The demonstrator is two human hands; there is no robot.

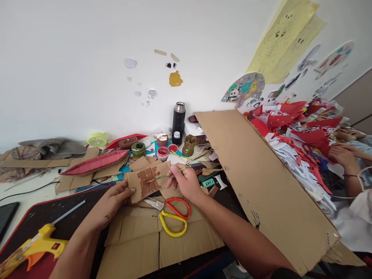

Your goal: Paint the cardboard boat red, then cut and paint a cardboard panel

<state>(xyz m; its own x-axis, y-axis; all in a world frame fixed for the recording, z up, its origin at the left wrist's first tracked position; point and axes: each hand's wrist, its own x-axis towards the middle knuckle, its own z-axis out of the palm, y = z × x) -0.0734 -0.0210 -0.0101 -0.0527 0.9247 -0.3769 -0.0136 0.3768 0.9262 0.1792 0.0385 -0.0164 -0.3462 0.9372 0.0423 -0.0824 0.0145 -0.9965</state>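
Observation:
My left hand (120, 197) pinches the left edge of a small cardboard piece (134, 181), partly coated with brown paint. Held in my right hand (186, 182) is a thin green-handled paintbrush (162, 176), its tip on the brown painted patch. Scissors (174, 217) with one red and one yellow handle lie just below, on a larger cardboard sheet (130, 248). Behind my hands stand paint jars: a green one (138, 149), a red one (162, 154) and a brown one (162, 139).
A yellow glue gun (43, 246) lies at lower left. A large cardboard panel (261, 186) leans along the right. Beyond it, a co-worker's hands (343, 155) are among red and white paper pieces (299, 166). A black thermos (178, 120) stands against the wall.

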